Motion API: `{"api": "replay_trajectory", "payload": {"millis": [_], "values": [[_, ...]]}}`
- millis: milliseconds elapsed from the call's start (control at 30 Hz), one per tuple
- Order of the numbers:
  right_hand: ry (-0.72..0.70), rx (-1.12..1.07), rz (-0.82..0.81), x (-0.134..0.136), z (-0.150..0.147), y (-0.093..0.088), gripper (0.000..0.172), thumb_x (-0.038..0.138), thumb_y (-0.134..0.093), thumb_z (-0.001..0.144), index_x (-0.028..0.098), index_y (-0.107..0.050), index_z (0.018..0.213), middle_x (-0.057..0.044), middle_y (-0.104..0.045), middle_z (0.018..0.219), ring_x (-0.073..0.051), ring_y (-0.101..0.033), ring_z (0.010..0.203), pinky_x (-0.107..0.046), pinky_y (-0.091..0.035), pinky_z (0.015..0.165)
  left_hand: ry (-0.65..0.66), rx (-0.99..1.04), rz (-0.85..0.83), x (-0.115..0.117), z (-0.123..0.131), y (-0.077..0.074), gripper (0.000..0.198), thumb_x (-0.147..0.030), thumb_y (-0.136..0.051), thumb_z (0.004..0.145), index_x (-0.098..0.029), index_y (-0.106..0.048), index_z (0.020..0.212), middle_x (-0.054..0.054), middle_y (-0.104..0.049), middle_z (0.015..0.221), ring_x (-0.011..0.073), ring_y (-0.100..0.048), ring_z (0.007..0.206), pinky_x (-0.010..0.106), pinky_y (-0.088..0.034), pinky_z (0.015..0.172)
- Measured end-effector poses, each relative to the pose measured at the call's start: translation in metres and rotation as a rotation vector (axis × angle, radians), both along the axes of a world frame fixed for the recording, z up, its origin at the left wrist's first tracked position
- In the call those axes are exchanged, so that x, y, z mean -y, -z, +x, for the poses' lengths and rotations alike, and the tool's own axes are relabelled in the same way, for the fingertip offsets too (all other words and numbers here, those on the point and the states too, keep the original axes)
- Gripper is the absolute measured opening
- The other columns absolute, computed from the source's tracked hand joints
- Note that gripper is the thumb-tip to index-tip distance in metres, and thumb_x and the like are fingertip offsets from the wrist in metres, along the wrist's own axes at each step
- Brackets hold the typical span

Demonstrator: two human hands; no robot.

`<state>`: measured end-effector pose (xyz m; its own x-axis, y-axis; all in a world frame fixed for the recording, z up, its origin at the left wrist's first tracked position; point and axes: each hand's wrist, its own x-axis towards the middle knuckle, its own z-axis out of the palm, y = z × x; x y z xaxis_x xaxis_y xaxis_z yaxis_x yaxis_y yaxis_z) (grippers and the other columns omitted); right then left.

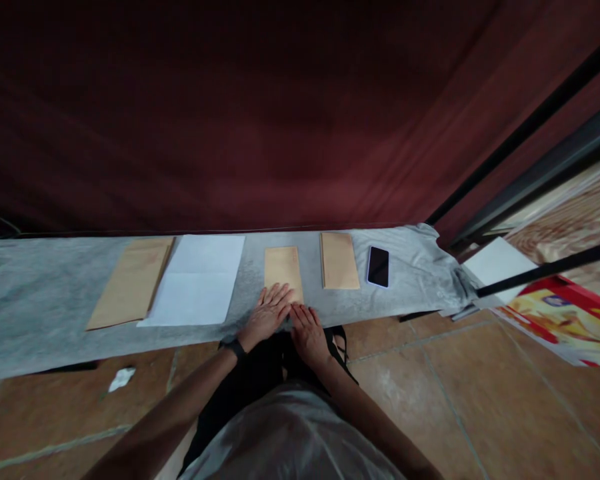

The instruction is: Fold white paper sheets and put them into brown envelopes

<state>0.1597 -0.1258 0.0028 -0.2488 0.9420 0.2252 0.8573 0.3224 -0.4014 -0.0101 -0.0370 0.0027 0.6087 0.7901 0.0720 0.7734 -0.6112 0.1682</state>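
My left hand [269,313] lies flat with fingers stretched out on the near end of a small brown envelope [283,267] on the grey cloth [40,293]. A dark band sits on that wrist. My right hand [307,330] rests beside it, fingers extended, at the cloth's front edge just below the envelope's corner. Neither hand holds anything.
Left of the envelope lie a white sheet [197,280] and a large brown envelope [130,283]. To the right are another brown envelope [339,260] and a black phone [378,266]. White paper [497,263] and a colourful poster [565,320] lie far right. A paper scrap [121,379] lies on the tiled floor.
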Motion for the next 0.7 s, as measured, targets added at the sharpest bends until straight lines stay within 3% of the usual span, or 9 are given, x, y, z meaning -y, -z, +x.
{"api": "replay_trajectory", "payload": {"millis": [167,267,367,500,567,633,700], "values": [[0.193,-0.114,0.026,-0.013,0.0,0.0,0.047,0.019,-0.046,0.096,0.013,-0.049,0.142,-0.016,-0.057,0.141,-0.028,-0.05,0.128,-0.044,-0.043,0.105,-0.029,0.066,0.06,0.039,-0.023,0.004,0.055,-0.038,-0.031,0.104,-0.018,-0.035,0.155,0.009,-0.038,0.159,0.0228,-0.029,0.15,0.048,-0.03,0.121],[0.344,-0.126,0.037,-0.022,-0.003,-0.002,0.044,0.02,-0.049,0.094,0.011,-0.052,0.137,-0.02,-0.058,0.132,-0.032,-0.053,0.119,-0.049,-0.045,0.1,-0.09,0.128,0.071,0.047,-0.023,0.004,0.053,-0.035,-0.031,0.104,-0.013,-0.039,0.152,0.013,-0.042,0.156,0.024,-0.034,0.148,0.047,-0.035,0.119],[0.426,-0.209,-0.001,-0.034,-0.005,-0.005,0.03,0.016,-0.053,0.089,0.014,-0.061,0.118,-0.017,-0.062,0.117,-0.031,-0.057,0.11,-0.05,-0.047,0.097,-0.141,0.197,0.083,0.049,-0.017,0.005,0.051,-0.031,-0.033,0.103,-0.013,-0.043,0.149,0.014,-0.046,0.154,0.0258,-0.037,0.146,0.049,-0.037,0.118],[0.506,-0.762,-0.175,-0.048,-0.008,-0.007,0.012,0.021,-0.059,0.083,0.021,-0.057,0.095,-0.008,-0.065,0.093,-0.025,-0.064,0.094,-0.041,-0.054,0.086,-0.173,0.279,0.085,0.047,-0.014,0.011,0.05,-0.028,-0.038,0.101,-0.012,-0.046,0.147,0.015,-0.049,0.151,0.027,-0.041,0.144,0.05,-0.037,0.118],[0.525,-1.035,-0.29,-0.052,-0.013,-0.004,0.017,0.031,-0.062,0.082,0.024,-0.053,0.095,-0.001,-0.064,0.079,-0.022,-0.065,0.074,-0.036,-0.057,0.068,-0.172,0.319,0.09,0.046,-0.014,0.014,0.051,-0.027,-0.039,0.1,-0.012,-0.044,0.148,0.016,-0.047,0.153,0.0271,-0.041,0.144,0.05,-0.038,0.118],[0.547,-1.152,-0.36,-0.053,-0.02,-0.002,0.026,0.042,-0.06,0.081,0.025,-0.049,0.098,0.005,-0.06,0.066,-0.019,-0.061,0.055,-0.032,-0.054,0.05,-0.169,0.354,0.096,0.045,-0.015,0.014,0.053,-0.027,-0.04,0.099,-0.014,-0.039,0.151,0.016,-0.042,0.156,0.0275,-0.038,0.146,0.05,-0.038,0.118],[0.563,-1.24,-0.379,-0.056,-0.025,-0.001,0.031,0.045,-0.06,0.079,0.025,-0.047,0.099,0.007,-0.058,0.061,-0.018,-0.059,0.049,-0.03,-0.052,0.043,-0.175,0.384,0.097,0.045,-0.015,0.014,0.057,-0.029,-0.04,0.1,-0.016,-0.033,0.155,0.015,-0.036,0.16,0.0283,-0.036,0.147,0.05,-0.039,0.117]]}}
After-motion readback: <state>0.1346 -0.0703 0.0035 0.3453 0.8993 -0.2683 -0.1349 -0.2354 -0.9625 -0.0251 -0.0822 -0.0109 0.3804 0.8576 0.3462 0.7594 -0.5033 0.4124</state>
